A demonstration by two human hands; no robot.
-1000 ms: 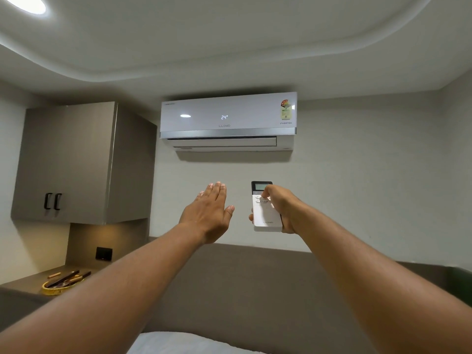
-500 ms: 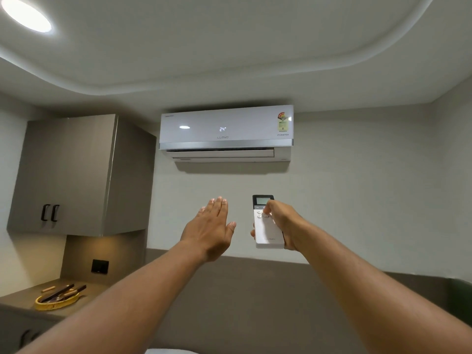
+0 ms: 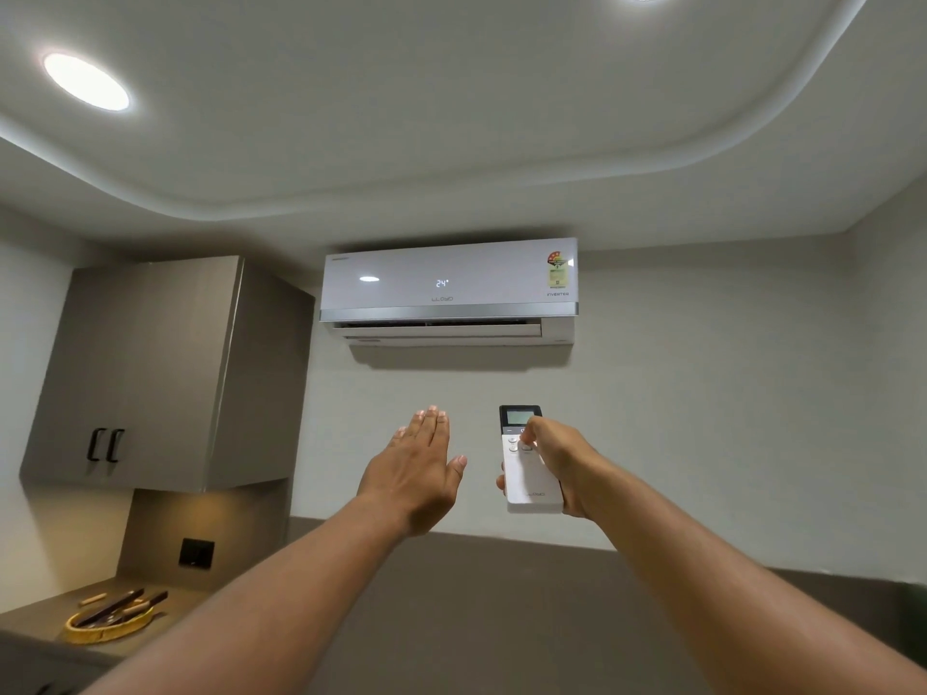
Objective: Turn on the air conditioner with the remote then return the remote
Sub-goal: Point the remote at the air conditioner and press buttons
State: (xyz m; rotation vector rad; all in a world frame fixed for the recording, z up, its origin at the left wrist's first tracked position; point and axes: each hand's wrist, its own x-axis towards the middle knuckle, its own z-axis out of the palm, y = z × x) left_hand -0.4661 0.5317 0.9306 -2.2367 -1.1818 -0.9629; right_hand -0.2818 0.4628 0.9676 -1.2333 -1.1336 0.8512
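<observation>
Since a second ago: as the head camera tilts up, the white wall-mounted air conditioner (image 3: pixel 449 292) sits lower in view, and its bottom louvre now stands further open, a dark slot showing above it.
What that means: the unit reads as switched on (its panel was already lit a second back), so the first half of the task looks done and only returning the remote remains, by this judgement.
Right hand: the right hand (image 3: pixel 559 466) is wrapped round the slim white remote with a dark screen at its top (image 3: pixel 526 474), thumb resting on the upper buttons, the handset held upright and aimed at the unit.
Left hand: the left hand (image 3: pixel 414 466) is spread flat, fingers together, palm away from the camera, gripping nothing, just beside the remote but apart from it.
Where the remote is: in the air below the air conditioner, well clear of any surface.
Readable writing: "24°" glows on the front panel; "LLOYD" sits beneath it and again near the remote's lower end; "INVERTER" appears at the right, under a coloured rating sticker too small to read.
Surroundings: a grey wall cabinet with two black handles (image 3: pixel 160 373) hangs at left, above a counter carrying a round yellow woven tray of dark utensils (image 3: pixel 108 624).
Where it goes back: not evident from this view.
</observation>
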